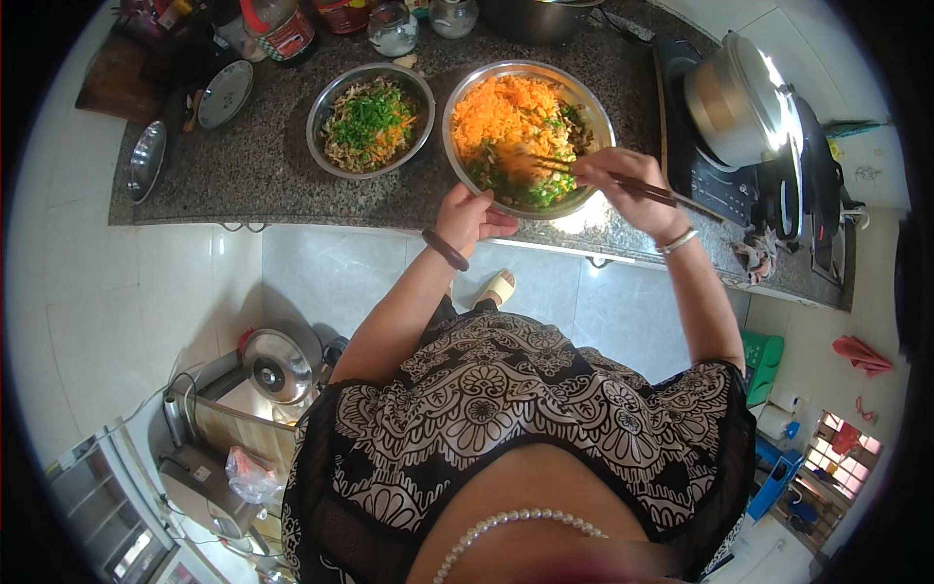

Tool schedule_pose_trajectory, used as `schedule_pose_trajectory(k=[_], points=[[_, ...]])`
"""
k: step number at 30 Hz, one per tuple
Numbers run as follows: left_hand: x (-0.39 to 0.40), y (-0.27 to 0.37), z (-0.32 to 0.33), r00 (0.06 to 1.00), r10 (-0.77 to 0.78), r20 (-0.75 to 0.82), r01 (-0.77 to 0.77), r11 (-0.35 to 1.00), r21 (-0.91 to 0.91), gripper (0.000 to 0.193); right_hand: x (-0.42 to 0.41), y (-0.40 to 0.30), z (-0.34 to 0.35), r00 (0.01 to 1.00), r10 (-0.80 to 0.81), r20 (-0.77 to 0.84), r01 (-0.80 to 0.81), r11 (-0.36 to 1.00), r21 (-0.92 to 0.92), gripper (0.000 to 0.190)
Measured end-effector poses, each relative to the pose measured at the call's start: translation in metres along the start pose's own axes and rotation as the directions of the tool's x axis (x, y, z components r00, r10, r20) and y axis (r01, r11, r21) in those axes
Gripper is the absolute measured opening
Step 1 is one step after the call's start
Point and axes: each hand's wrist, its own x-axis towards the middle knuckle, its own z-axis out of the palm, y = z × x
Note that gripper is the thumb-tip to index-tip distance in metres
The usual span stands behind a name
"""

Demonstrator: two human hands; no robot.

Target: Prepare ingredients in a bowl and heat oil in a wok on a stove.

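A large stainless steel bowl [530, 139] at the counter's front edge holds shredded orange vegetable, likely carrot, with chopped greens and darker pieces. My left hand [473, 217] grips its near left rim. In my right hand [633, 191] is a pair of dark chopsticks [643, 188], their tips down in the food, where part of it is blurred. Left of this bowl stands a smaller steel bowl [371, 120] with chopped greens over a shredded mixture; neither hand touches it.
A pot [733, 102] stands on an induction cooker [711, 179] at the right. Glass jars [392, 31], a bottle [281, 33] and a dark pot [536, 18] line the back. A plate [225, 95] and an empty steel dish [147, 162] lie at the left.
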Motion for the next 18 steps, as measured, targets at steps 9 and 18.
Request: schedule_pose_trajectory(k=[9, 18], points=[[0.001, -0.005, -0.002, 0.999, 0.037, 0.016, -0.037, 0.998, 0.047, 0.030, -0.011, 0.077, 0.009, 0.863, 0.504, -0.041, -0.445, 0.795, 0.412, 0.027], [-0.001, -0.003, -0.007, 0.999, 0.020, 0.026, -0.022, 0.999, 0.044, 0.027, -0.010, 0.063, -0.040, 0.852, 0.479, -0.211, -0.366, 0.834, 0.413, 0.022]])
